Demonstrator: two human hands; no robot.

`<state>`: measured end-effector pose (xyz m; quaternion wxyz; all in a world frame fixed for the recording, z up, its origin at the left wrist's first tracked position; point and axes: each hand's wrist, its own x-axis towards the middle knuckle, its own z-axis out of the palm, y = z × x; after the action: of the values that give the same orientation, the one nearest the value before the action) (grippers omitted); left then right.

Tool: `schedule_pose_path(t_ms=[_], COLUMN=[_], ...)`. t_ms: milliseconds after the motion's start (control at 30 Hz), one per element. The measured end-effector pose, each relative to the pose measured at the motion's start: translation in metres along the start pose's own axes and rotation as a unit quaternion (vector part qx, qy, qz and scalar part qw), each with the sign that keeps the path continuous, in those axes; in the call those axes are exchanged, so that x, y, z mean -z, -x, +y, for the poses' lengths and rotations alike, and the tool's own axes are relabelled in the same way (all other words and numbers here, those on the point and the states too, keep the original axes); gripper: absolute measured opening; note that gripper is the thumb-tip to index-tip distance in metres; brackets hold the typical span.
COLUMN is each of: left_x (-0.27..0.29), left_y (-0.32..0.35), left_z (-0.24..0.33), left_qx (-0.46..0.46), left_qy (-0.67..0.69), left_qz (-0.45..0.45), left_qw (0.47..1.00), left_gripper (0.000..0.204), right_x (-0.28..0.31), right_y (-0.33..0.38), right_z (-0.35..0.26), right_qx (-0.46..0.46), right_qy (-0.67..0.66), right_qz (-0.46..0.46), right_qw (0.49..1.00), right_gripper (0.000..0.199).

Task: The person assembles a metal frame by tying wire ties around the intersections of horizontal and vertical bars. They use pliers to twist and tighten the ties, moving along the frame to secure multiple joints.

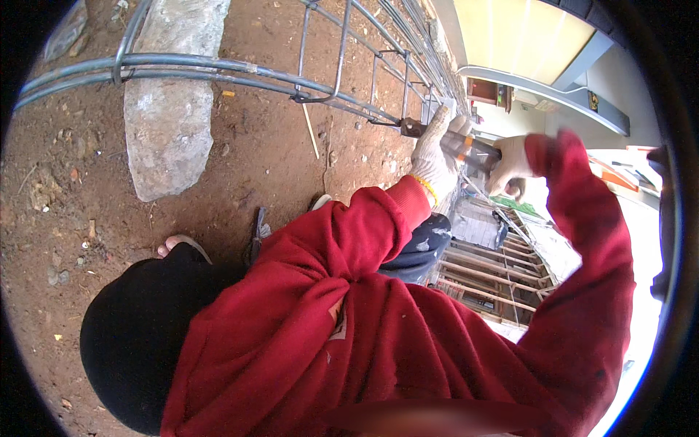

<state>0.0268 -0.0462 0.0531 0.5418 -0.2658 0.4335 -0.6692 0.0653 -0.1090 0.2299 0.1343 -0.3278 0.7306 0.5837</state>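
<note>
My left hand [437, 154], in a pale knit work glove with a yellow cuff, is closed around a bar-shaped hand tool [478, 151]. The tool has a grey cylindrical body with orange bands and a dark block-like head [412, 127]. That head meets the end of a steel rebar cage [313, 91]. My right hand [512, 166], also gloved, has its fingers curled at the tool's other end. The tool's exact kind is unclear, and my fingers hide part of it.
A long rough concrete slab [171, 124] lies under the bars at left on brown dirt ground [87, 189]. More rebar runs off at the top. A wooden slatted frame [491, 273] and a pale building wall [528, 36] stand at right. My black-clad knee [142, 328] is at lower left.
</note>
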Motion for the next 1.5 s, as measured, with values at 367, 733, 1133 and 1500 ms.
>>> schedule_pose_path(t_ms=[367,733,1133,1500], left_x=[-0.005,0.065,0.201,0.18], left_y=[-0.016,0.037,0.045,0.067], left_z=[-0.007,-0.022,0.079,0.156], left_qx=[0.037,0.004,-0.134,-0.216], left_qy=[-0.038,-0.265,-0.709,-0.776], left_qz=[0.089,0.127,0.301,0.353], left_qw=[0.995,0.956,0.623,0.476], left_gripper=[0.025,0.028,0.061,0.024], right_x=[-0.083,-0.091,-0.139,-0.19], right_y=[0.012,-0.1,-0.355,-0.36], right_z=[0.008,0.095,0.009,-0.144], right_qx=[0.108,0.164,0.441,0.713], right_qy=[0.383,-0.292,-0.366,-0.335], right_qz=[0.57,-0.101,0.068,0.1], right_qw=[0.718,0.937,0.817,0.608], right_gripper=[0.074,0.029,0.02,0.033])
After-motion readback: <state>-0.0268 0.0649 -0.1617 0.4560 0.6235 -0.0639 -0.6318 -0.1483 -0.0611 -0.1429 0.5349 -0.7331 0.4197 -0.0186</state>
